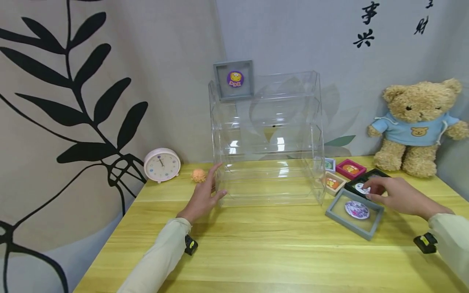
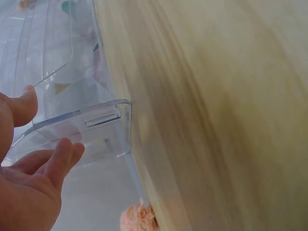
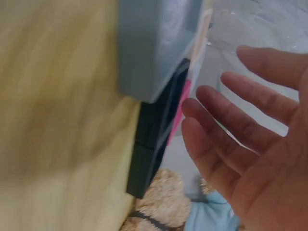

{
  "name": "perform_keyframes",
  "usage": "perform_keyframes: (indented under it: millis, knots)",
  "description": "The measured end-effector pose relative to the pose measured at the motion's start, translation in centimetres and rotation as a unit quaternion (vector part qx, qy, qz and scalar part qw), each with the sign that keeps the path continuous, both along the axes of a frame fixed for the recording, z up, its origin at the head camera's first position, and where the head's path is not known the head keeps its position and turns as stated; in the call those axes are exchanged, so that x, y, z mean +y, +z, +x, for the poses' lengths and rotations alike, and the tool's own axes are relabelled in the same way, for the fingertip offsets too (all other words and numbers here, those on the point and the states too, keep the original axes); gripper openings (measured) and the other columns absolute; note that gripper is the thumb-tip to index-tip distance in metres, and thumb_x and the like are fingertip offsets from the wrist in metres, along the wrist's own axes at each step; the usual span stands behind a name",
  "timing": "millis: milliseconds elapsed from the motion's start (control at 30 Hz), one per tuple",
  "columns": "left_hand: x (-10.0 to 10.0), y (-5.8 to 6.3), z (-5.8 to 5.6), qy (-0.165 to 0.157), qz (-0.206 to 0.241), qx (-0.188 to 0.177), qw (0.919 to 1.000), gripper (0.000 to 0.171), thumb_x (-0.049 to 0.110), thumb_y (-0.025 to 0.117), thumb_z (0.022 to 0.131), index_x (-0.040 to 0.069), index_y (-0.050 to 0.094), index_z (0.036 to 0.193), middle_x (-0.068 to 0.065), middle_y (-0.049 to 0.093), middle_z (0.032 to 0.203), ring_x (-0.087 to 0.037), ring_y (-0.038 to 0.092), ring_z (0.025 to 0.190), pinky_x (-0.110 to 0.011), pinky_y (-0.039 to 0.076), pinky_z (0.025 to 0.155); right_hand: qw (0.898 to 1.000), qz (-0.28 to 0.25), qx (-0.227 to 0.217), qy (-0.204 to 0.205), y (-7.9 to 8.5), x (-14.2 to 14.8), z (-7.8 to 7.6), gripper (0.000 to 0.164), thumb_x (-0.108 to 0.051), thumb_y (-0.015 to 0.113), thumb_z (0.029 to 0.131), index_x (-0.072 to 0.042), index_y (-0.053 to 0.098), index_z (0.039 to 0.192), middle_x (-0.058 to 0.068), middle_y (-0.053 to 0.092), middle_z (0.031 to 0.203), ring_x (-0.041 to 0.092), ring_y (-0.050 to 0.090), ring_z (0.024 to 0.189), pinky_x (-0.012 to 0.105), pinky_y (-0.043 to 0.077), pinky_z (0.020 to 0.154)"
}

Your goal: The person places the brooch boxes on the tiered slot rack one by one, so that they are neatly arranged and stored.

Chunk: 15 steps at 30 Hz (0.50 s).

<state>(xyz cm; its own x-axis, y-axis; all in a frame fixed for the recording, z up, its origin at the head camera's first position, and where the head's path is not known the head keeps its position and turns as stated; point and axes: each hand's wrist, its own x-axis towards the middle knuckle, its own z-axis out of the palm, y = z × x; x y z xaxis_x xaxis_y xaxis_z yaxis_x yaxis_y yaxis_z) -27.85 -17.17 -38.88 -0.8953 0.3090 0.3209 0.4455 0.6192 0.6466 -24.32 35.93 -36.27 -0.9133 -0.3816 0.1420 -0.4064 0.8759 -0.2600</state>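
Note:
A clear plastic tiered display rack (image 1: 265, 154) stands at the back of the table. My left hand (image 1: 203, 195) is at its left side, thumb near the front edge, fingers along the outer panel (image 2: 103, 120). On the top tier leans a grey frame (image 1: 246, 91) with a round purple-and-yellow badge. To the right, my right hand (image 1: 397, 195) hovers at a black frame (image 1: 362, 178); its fingers (image 3: 245, 130) are spread and bent slightly, with nothing between them. Whether a fingertip touches the frame I cannot tell. Nearer lies a grey frame (image 1: 346, 226) with a purple patterned badge.
Beside the black frame lie a cream frame (image 1: 334, 184), a pink frame (image 1: 351, 167) and a small pale frame (image 1: 330, 164). A teddy bear (image 1: 417, 126) stands behind at right. At left are a pink clock (image 1: 162, 165) and an orange fuzzy ball (image 1: 198, 175).

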Motion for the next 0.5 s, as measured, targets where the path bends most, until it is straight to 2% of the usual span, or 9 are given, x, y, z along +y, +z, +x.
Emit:
perform_keyframes:
  millis: [500]
  knots:
    - [0.0, 0.0, 0.1, -0.009, 0.009, -0.004, 0.9999, 0.089, 0.009, 0.069, 0.094, 0.038, 0.015, 0.158, -0.035, 0.053, 0.141, -0.047, 0.056, 0.129, -0.055, 0.054, 0.103, 1.0, 0.0, -0.013, -0.023, -2.6, 1.4, -0.1, 0.016, -0.014, 0.074, 0.089, -0.006, 0.072, 0.102, -0.011, 0.064, 0.076, -0.009, 0.048, 0.065, 0.019, 0.043, 0.055]
